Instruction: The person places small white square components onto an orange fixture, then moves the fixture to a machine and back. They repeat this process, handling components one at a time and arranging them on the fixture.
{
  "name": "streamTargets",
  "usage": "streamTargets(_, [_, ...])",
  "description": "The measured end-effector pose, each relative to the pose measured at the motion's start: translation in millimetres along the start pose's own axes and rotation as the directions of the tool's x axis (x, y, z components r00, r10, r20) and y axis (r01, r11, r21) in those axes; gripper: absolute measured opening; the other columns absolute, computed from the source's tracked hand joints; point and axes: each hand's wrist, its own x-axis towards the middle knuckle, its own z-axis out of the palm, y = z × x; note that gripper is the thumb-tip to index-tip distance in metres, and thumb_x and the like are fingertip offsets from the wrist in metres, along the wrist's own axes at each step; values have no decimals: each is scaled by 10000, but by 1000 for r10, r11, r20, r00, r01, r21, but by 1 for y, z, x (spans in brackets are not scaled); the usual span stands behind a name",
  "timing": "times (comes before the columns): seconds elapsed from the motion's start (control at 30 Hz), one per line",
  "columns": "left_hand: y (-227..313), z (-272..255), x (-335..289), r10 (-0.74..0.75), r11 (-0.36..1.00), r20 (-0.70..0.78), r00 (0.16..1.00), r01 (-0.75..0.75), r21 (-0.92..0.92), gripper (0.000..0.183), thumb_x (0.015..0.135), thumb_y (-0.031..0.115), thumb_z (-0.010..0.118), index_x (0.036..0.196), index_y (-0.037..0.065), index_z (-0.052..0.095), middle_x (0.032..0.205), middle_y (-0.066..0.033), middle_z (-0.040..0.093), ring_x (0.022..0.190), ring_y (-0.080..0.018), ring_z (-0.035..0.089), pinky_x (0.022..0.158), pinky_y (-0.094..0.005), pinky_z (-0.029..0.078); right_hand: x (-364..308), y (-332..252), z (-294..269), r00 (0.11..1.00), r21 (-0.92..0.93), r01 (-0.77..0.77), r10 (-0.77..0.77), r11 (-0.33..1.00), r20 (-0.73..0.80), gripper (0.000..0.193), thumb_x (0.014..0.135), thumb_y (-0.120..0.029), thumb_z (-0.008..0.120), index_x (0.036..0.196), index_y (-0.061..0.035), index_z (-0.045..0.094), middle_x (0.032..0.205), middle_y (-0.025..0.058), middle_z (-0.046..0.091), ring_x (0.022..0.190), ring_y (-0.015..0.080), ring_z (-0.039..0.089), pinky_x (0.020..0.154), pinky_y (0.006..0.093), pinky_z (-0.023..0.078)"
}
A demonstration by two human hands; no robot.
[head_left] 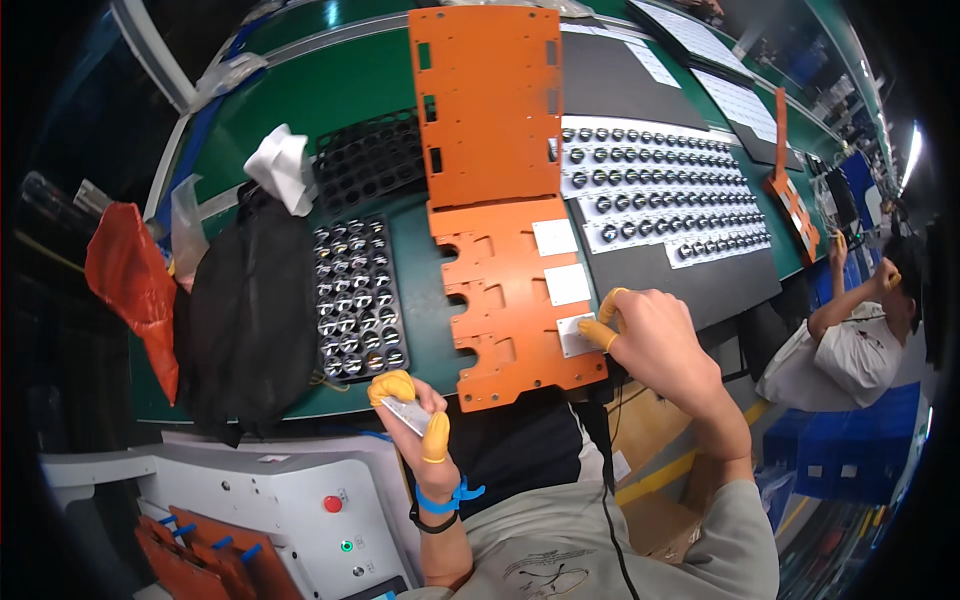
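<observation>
An orange fixture (515,350) lies on the bench in front of me, its perforated orange lid (485,110) swung up behind it. Two white square plates, an upper one (555,237) and a middle one (568,284), sit in the right side of the fixture. Below them, my right hand (655,340), with yellow finger cots, has thumb and fingers closed at the edge of a third white plate (573,338) in the lowest place. My left hand (418,440), also in yellow finger cots, pinches a thin whitish plate (404,411) near the bench's front edge.
Left of the fixture stands a black tray (392,300) of shiny round parts, with another black tray (370,160) behind. White panels with rows of black knobs (650,185) lie on the right. Black cloth (250,310) covers the left side. A person (850,345) works farther right.
</observation>
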Motion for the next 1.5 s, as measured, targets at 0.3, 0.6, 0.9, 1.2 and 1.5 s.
streamTargets(0.3, [23,-24,-3,-194,979,-56,979,190,-73,646,875,426,676,1309,7,446,1030,-74,463,821,-157,426,684,-260,358,33,-93,50,840,147,539,-517,829,-166,301,839,-256,752,892,20,642,839,166,668,755,348,673,662,450,522])
streamTargets(0.6, [40,-37,-3,-94,975,-56,994,103,197,761,765,508,842,1267,-11,603,1138,-59,579,1036,-156,554,938,-275,417,101,-153,106,719,-73,638,-626,767,-300,279,790,-191,763,841,41,616,829,174,614,784,335,636,652,446,518])
streamTargets(0.9, [52,-29,-4,-87,995,-40,995,89,52,735,788,311,875,1331,20,477,1205,-134,625,1145,-205,585,997,-314,433,103,-163,97,745,-41,614,-596,788,-301,261,764,-208,770,768,28,661,778,198,664,734,337,674,668,442,523])
streamTargets(1.2, [46,-32,-11,-176,980,-78,981,168,-106,802,700,417,915,1284,15,539,1235,-98,615,1141,-189,594,1005,-324,451,10,-120,30,748,737,490,-658,465,-82,256,831,-144,748,1020,15,678,730,36,604,658,149,537,612,312,444])
streamTargets(1.5, [47,-3,-8,-192,967,48,980,197,-160,781,731,391,902,1308,-1,551,1240,-129,642,1124,-216,633,1018,-359,482,-2,-67,52,700,841,447,-705,305,-116,350,866,-104,744,1206,-34,696,710,4,498,662,104,440,597,274,364])
